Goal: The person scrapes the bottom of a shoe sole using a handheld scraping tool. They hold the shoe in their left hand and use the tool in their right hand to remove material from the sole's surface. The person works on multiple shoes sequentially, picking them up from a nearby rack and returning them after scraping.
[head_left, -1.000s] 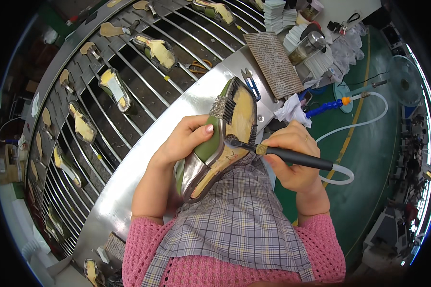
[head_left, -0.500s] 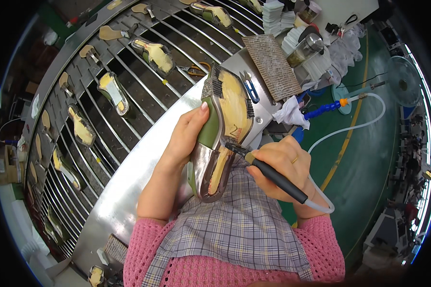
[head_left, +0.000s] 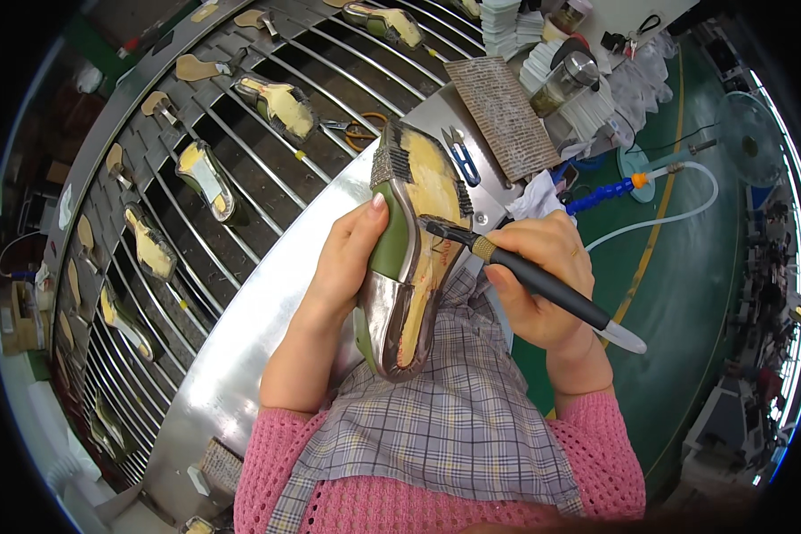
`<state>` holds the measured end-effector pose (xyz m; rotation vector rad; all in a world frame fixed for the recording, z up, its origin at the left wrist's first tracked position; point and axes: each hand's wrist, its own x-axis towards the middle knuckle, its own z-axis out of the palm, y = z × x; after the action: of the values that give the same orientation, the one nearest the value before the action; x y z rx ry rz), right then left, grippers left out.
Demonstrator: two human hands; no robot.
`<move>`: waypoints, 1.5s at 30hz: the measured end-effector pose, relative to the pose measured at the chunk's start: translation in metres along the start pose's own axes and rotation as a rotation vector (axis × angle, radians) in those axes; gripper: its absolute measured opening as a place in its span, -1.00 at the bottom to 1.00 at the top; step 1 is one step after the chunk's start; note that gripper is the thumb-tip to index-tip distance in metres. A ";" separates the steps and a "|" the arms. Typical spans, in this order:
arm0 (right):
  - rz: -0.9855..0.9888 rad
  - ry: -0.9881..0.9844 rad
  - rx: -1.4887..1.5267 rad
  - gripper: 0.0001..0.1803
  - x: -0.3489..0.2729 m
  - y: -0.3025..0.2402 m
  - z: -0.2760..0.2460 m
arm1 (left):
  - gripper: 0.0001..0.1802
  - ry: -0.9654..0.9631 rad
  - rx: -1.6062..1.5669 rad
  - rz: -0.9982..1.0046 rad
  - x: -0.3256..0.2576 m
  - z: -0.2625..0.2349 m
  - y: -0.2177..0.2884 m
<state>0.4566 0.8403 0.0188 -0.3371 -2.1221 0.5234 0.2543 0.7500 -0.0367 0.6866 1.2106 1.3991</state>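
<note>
A half-made green and metallic brown shoe [head_left: 429,178] is held bottom up, its pale yellow underside facing me and dark gathered edges around the toe end. My left hand [head_left: 345,254] grips it by the left side, the thumb pressed on the green part. A pen-like tool with a black handle [head_left: 552,290] and knurled brass-coloured collar sits in my right hand [head_left: 543,280], fingers wrapped round it. Its dark tip touches the underside near the shoe's middle. From the tool's rear end a pale hose trails off, partly hidden.
Beyond the steel ledge [head_left: 240,343], several similar shoes [head_left: 285,111] lie on a rack of metal bars [head_left: 256,171]. Blue thread snips [head_left: 461,158], orange-handled scissors [head_left: 365,132], a ridged board [head_left: 505,116] and a glass jar [head_left: 561,89] lie ahead. A blue jointed hose [head_left: 601,194] stands at right.
My right hand has moved the tool up along the underside, from the narrow heel part toward the middle. The tool's rear end has swung right. The shoe has barely shifted.
</note>
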 end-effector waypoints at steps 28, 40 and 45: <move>0.075 -0.133 0.111 -0.72 -0.006 0.005 -0.012 | -0.42 0.115 -0.038 0.072 0.015 0.017 0.005; 0.032 -0.195 0.144 -0.70 -0.003 0.003 -0.014 | -0.44 0.145 -0.141 0.043 0.024 0.022 0.011; 0.037 -0.331 0.309 -0.72 -0.003 0.001 -0.019 | -0.40 0.098 -0.105 -0.010 0.031 0.013 0.005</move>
<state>0.4740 0.8445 0.0253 -0.1183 -2.3053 0.9706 0.2568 0.7839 -0.0348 0.5439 1.2063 1.4912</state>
